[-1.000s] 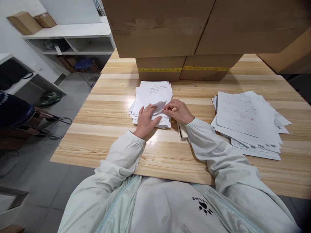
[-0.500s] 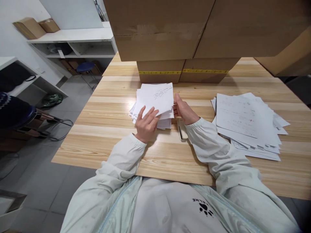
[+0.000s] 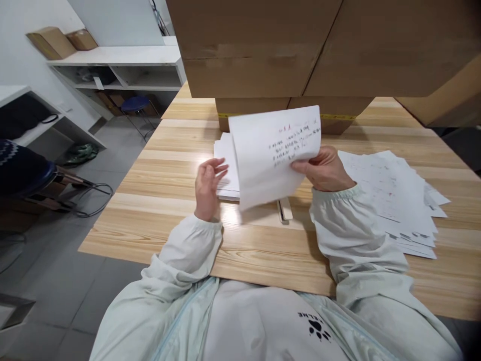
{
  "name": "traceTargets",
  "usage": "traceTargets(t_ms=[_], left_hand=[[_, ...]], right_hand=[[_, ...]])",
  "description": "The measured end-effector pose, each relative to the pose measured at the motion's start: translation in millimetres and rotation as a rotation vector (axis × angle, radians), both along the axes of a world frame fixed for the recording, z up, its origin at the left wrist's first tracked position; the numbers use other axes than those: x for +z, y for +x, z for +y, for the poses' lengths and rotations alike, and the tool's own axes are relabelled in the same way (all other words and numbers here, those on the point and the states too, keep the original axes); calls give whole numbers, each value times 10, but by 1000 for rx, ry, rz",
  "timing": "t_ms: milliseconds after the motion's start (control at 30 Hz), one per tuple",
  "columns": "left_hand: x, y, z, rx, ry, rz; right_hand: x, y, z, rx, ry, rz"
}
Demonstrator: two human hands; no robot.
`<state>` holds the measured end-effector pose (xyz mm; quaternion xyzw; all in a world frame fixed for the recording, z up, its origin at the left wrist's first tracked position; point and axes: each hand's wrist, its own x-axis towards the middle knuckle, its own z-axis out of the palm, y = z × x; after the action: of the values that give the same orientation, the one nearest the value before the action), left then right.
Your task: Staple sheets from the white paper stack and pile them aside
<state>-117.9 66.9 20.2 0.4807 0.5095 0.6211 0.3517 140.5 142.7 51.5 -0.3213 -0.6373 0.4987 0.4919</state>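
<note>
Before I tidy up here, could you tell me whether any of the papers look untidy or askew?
Yes: the pile of sheets on the table's right side is fanned out, corners at different angles, not squared.

I wear a pale mint-white jacket [image 3: 263,326] with gathered elastic cuffs, light blue piping along its open front, and a white top beneath bearing a black paw print [image 3: 317,328] under small lettering.
</note>
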Motion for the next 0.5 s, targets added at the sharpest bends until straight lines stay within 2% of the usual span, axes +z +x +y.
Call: traceTargets(t_ms=[67,167,300,433,500], left_hand=[[32,-94,45,-271,-159,-127],[9,-120,-9,-459,-254,-274],[-92,-9,-75,-570,-339,-397],[-118,82,-31,-562,-377,-512],[-97,89,-6,-532,-382,-537]], right_hand=[[42,6,-40,123,-16,-83],[68,-54,-69,258,-32,-236],[56,-168,-93,254,-111,-261],[41,-176,-118,264,-145,-282],[54,-82,-76,217,-144,-279]])
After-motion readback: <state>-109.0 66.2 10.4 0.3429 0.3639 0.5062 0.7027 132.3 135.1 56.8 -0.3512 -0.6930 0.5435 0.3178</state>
